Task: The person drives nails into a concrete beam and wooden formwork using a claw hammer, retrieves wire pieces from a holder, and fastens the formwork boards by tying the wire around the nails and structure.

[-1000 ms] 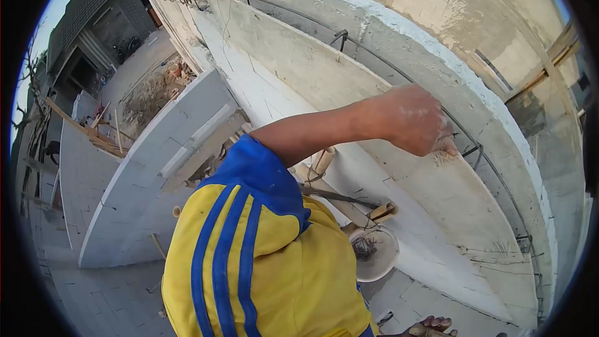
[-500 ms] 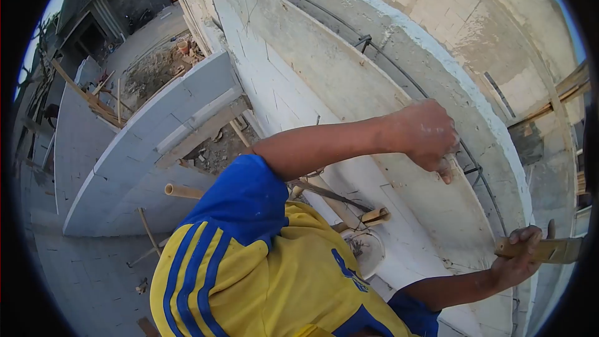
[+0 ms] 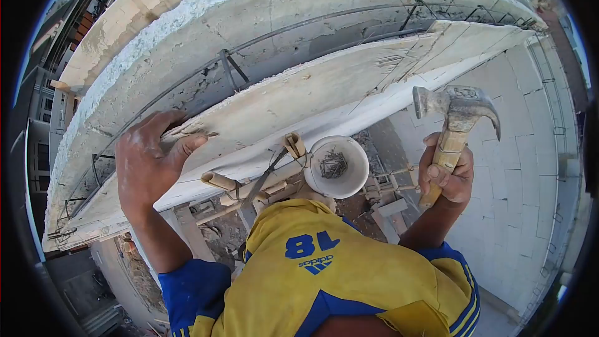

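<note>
hammer (image 3: 458,118) – right hand (image 3: 460,178); board (image 3: 299,97) – left hand (image 3: 147,159), seemingly

We have the bucket (image 3: 358,171) at twelve o'clock, a pile (image 3: 334,165) inside it, bamboo poles (image 3: 219,181) at eleven, the board (image 3: 312,97) beyond both, rebar (image 3: 226,65) between board and concrete wall (image 3: 206,37). At two, the hammer (image 3: 450,140) is in our right hand (image 3: 458,178).

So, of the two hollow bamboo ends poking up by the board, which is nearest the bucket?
The upper right bamboo end in view, just beside the bucket; the other bamboo end sits lower left, farther away.
</note>
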A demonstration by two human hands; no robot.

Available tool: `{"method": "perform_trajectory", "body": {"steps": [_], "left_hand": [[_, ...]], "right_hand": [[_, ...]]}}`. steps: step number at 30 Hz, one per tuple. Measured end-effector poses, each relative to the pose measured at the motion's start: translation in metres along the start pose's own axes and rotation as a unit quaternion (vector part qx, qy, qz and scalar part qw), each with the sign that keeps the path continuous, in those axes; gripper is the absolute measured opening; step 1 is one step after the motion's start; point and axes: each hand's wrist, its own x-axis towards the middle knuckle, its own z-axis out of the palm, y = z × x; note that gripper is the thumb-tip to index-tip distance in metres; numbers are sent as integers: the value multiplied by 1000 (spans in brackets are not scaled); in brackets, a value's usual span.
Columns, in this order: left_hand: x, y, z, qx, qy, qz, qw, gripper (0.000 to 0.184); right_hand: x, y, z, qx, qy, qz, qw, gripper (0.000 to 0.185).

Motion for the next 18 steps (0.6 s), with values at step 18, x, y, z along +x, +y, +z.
{"method": "perform_trajectory", "body": {"steps": [18], "left_hand": [[3, 5, 1, -29, -23, -50, 998, 59]], "right_hand": [[-122, 381, 5, 82, 218, 477, 847, 8]]}}
